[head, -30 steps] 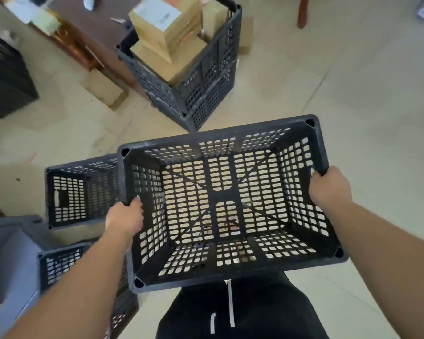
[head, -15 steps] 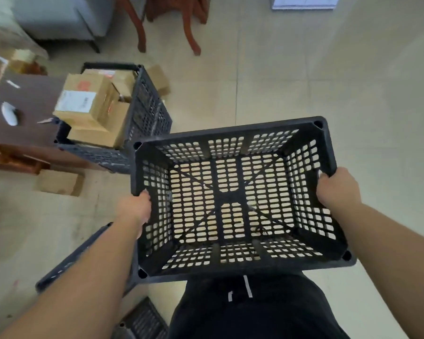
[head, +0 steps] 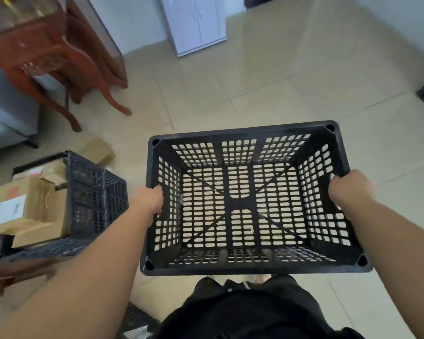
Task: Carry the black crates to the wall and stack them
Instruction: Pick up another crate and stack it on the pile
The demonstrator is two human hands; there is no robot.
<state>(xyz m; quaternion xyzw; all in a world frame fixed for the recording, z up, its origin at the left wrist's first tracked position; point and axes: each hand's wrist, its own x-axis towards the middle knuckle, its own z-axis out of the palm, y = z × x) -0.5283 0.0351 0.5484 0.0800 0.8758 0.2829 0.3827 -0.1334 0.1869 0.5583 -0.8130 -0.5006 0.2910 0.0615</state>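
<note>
Black perforated plastic fills the middle of your head view: you hold an empty black crate (head: 245,199) level in front of your waist, clear of the beige tiled floor (head: 267,89), which shows through its slotted bottom and walls. Your left hand (head: 148,200) is curled over the rim of the crate's left short side, fingers wrapped to the inside, and your right hand (head: 348,188) is clamped the same way over the right short side. Both forearms reach in from the lower corners of the view, and your dark clothing (head: 242,311) sits just below the crate's near edge.

To your left on the floor stands a second black crate (head: 96,194), loaded with cardboard boxes (head: 27,206); the largest one carries a white label. A loose small cardboard box (head: 97,150) lies on the tiles just behind that crate. Farther back on the left a reddish-brown carved wooden table (head: 47,50) stands on curved legs, with a grey upholstered seat (head: 8,111) beside it. At the far end of the floor a white cabinet (head: 196,23) stands against the pale wall (head: 130,18). The carried crate is well apart from that wall.
</note>
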